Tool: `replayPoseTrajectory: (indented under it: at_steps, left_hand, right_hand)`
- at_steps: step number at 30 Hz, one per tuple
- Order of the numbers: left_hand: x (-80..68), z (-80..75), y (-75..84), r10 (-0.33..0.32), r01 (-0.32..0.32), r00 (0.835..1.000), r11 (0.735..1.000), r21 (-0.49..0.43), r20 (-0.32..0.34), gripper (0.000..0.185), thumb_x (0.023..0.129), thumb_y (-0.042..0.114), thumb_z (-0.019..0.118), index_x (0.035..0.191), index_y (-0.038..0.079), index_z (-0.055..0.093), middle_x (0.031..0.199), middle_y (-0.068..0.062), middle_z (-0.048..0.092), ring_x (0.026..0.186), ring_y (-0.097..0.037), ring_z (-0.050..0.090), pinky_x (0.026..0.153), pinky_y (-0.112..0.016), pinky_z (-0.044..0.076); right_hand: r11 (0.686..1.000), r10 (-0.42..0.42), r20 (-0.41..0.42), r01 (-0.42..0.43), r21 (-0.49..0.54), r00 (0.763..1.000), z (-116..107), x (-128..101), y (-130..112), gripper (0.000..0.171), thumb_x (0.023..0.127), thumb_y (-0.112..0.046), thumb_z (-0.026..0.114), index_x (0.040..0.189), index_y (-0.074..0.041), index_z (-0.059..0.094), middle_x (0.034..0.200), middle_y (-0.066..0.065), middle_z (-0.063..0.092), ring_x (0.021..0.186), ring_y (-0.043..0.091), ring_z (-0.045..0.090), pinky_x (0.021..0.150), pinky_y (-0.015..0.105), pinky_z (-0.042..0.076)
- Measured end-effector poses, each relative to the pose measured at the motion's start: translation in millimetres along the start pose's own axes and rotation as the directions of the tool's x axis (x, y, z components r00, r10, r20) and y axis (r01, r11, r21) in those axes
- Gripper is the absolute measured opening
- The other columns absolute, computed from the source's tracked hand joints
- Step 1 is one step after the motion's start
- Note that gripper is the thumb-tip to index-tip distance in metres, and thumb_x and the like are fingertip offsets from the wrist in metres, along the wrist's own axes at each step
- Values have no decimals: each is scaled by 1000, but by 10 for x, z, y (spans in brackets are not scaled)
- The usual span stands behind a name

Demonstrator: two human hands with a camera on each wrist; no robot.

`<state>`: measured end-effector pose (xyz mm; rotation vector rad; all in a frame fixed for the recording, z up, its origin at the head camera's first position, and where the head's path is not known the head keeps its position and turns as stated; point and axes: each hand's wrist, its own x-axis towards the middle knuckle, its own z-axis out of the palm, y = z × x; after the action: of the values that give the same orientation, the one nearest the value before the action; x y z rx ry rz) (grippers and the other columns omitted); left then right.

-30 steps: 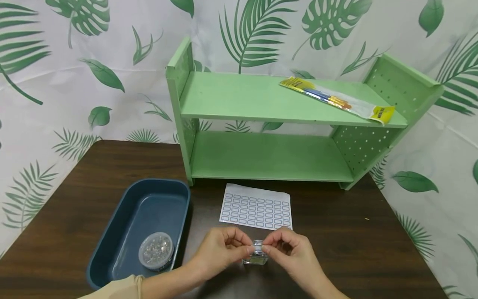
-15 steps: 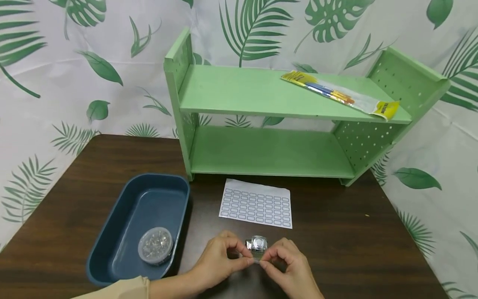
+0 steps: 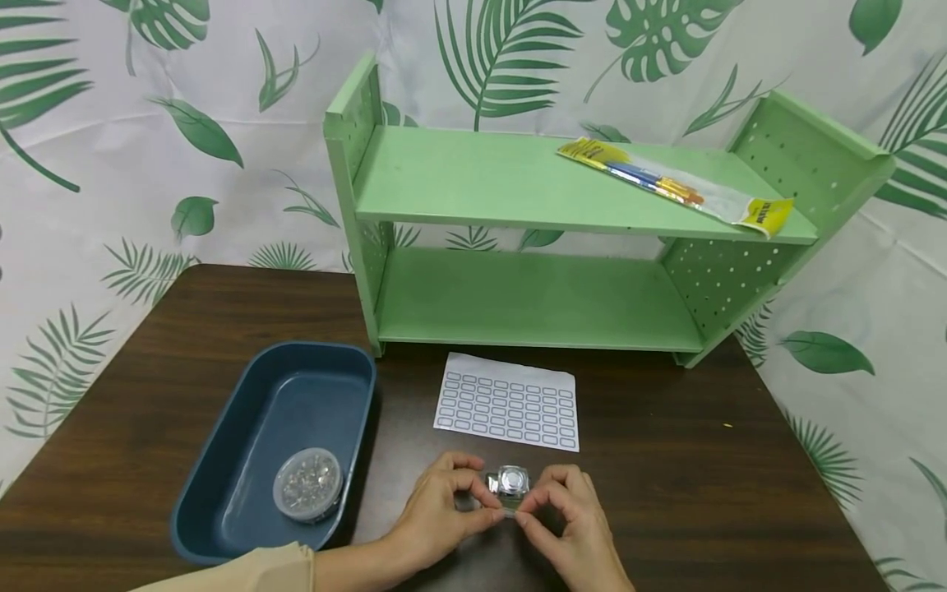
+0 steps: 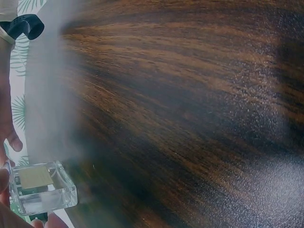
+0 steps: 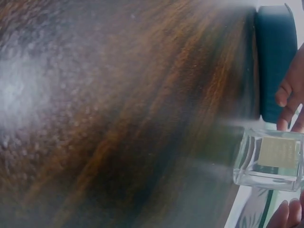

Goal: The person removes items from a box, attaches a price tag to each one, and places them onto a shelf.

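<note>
A small clear glass perfume bottle (image 3: 512, 498) with a shiny square silver cap (image 3: 513, 478) stands on the dark wooden table. My left hand (image 3: 440, 520) and right hand (image 3: 568, 524) meet at its near side. Between their thumbs and forefingers they pinch the ends of a small white sticker (image 3: 508, 514) at the front of the glass, mostly hidden by the fingertips. In the left wrist view, the bottle (image 4: 45, 199) shows a beige square label on one face. The right wrist view has the bottle (image 5: 270, 178) with fingertips near both sides.
Behind the bottle lies a sheet of blue-outlined labels (image 3: 510, 403). On the left, a dark blue tray (image 3: 259, 403) holds a round clear box of small shiny pieces (image 3: 308, 485). A green shelf (image 3: 533, 296) stands at the back, bearing a packet of paintbrushes (image 3: 681, 187).
Both hands have come from the level of the cap down toward the near side of the bottle, keeping the sticker between them. The head view has shifted slightly.
</note>
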<state>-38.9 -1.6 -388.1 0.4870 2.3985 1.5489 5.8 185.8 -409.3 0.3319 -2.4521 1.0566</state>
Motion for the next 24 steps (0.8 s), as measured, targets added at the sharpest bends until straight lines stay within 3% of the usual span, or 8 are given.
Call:
replayPoseTrajectory:
  at_steps: [8, 19, 24]
  left_hand:
    - [17, 41, -32, 10, -10, 1000, 1000, -15, -11, 11, 72, 20, 85, 73, 19, 74, 110, -4, 66, 100, -22, 60, 81, -23, 41]
    - [34, 58, -38, 9, -9, 999, 1000, -6, -36, 11, 71, 18, 85, 72, 18, 74, 105, 0, 67, 99, -21, 62, 83, -22, 44]
    - [48, 62, -36, 25, -24, 999, 1000, 6, -45, 12, 71, 15, 85, 71, 18, 73, 104, 1, 67, 97, -18, 62, 81, -21, 44]
  right_hand:
    - [1000, -5, -32, 4, -10, 999, 29, -9, 26, 39, 61, 5, 85, 76, -24, 63, 99, -2, 57, 94, 4, 44, 73, 20, 40]
    - [986, 121, 25, -123, 110, 992, 56, 5, 10, 36, 66, 11, 80, 76, -18, 62, 104, 1, 60, 91, -6, 54, 68, 21, 55]
    - [988, 86, 1, -85, 127, 996, 76, -4, 36, 36, 65, 12, 81, 76, -17, 62, 103, 4, 61, 90, -6, 55, 64, 20, 54]
